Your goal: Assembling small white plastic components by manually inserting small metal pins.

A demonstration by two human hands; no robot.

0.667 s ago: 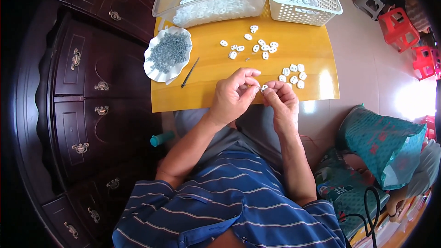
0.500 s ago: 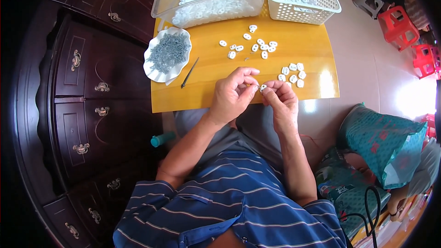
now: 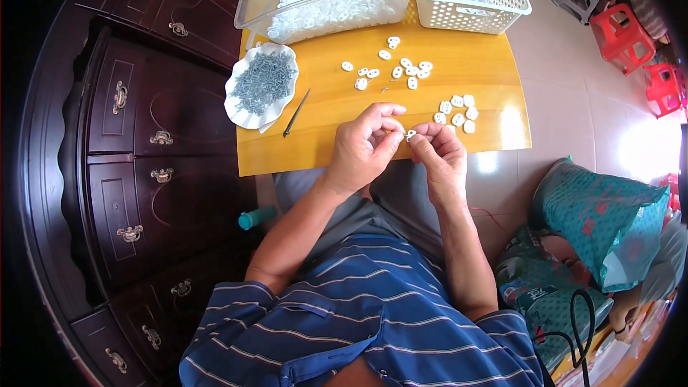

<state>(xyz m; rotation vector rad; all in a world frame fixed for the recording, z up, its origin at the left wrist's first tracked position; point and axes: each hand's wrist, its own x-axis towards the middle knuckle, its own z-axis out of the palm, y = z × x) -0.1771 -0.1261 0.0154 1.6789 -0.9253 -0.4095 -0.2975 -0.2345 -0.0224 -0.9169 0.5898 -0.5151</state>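
Small oval white plastic piece with a hole: one, held near the near edge of the surface, slightly right of that edge's middle. Its exposed end points toward the far edge; the long axis appears to run near to far, though fingers cover the rest and the exact tilt cannot be told.

Right hand: thumb and forefinger pinching the piece from its right side.

Left hand: thumb and forefinger brought close together at the piece's left side, other fingers curved; whether they grip anything cannot be told.

Surface: glossy yellow-brown wood.

Slim dark pointed tool: lies toward the left edge, long axis diagonal, narrow tip toward the far edge.

White scalloped dish: at the left edge, holding small grey metallic pieces.

Loose white oval plastic pieces: scattered mid-surface, long axes mixed; another group near the right edge.
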